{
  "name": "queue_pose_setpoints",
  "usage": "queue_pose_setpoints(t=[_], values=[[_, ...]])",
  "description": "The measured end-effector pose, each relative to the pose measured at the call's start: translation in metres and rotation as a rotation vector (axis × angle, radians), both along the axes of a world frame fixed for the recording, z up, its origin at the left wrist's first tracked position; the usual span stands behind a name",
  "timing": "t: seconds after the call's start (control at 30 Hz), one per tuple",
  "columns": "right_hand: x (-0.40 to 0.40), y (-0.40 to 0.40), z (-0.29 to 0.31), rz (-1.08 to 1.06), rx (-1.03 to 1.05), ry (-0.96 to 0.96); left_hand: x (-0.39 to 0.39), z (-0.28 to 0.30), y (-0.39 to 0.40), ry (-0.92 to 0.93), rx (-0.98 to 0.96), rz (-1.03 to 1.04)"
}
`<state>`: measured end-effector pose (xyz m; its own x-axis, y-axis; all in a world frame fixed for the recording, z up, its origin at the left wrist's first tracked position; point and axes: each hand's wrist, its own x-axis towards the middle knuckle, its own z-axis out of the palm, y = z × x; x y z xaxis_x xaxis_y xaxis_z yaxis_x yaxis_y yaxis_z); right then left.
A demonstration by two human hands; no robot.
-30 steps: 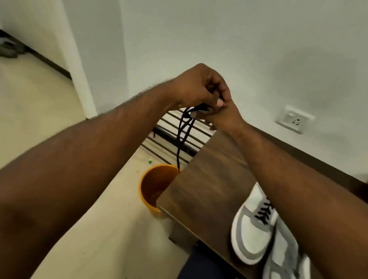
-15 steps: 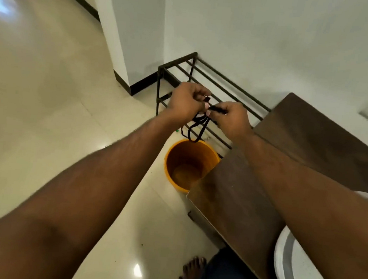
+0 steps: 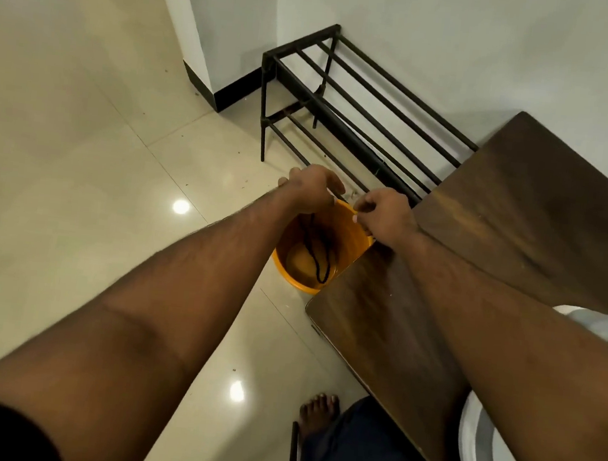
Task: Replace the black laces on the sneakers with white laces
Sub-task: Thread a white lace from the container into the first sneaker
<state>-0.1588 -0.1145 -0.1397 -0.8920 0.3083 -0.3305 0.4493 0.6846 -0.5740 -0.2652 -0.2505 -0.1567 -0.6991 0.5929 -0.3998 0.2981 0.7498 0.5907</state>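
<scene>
Black lace (image 3: 317, 254) hangs in loops inside orange bucket (image 3: 354, 231); left hand (image 3: 312, 190) fingers appear to pinch its top, right hand (image 3: 382, 215) curled, grip unclear. Risk: loops snagging the rim.

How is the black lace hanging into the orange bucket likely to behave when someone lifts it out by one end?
The black lace probably stays floppy: it hangs in slack loops from the left hand into the orange bucket. It looks thin, so likely very light. Its loops may tangle or snag as they rise.
</scene>
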Motion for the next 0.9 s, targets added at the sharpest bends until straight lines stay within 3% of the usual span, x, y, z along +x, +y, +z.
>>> queue_pose_setpoints(t=[0.13,0.43,0.63,0.9], values=[[0.004,0.000,0.003,0.018,0.011,0.015,0.011,0.001,0.002,-0.121,0.121,-0.013],[0.047,0.012,0.052,-0.021,0.116,0.079,0.071,0.036,0.029,0.060,0.314,0.077],[0.139,0.038,0.105,-0.139,0.246,0.158,0.164,0.075,0.074,0.135,0.448,-0.076],[0.297,0.083,0.147,-0.376,0.300,0.170,0.300,0.121,0.118,0.050,0.535,-0.221]])
